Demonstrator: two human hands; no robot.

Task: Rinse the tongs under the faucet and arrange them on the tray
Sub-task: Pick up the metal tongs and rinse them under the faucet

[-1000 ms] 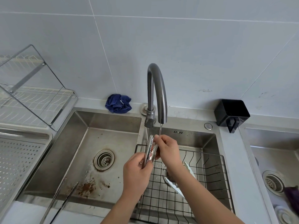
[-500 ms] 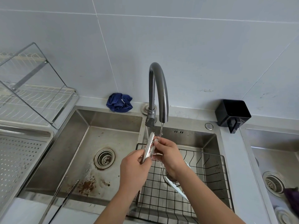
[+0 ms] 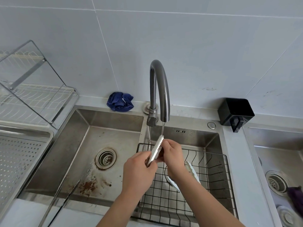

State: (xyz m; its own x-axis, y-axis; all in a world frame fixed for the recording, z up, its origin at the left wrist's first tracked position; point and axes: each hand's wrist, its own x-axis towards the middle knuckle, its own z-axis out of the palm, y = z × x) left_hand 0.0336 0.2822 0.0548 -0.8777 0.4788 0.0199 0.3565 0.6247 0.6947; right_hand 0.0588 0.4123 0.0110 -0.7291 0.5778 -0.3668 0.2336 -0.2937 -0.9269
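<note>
Tongs are slanting from near-left up to their far tip under the faucet as we are gripping the handle end in our left hand and pinching the toothed part with our right hand, the tray lying well left.

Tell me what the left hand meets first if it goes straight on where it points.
The left hand would probably meet the right hand, pinching the same tongs just ahead; depth unclear.
</note>
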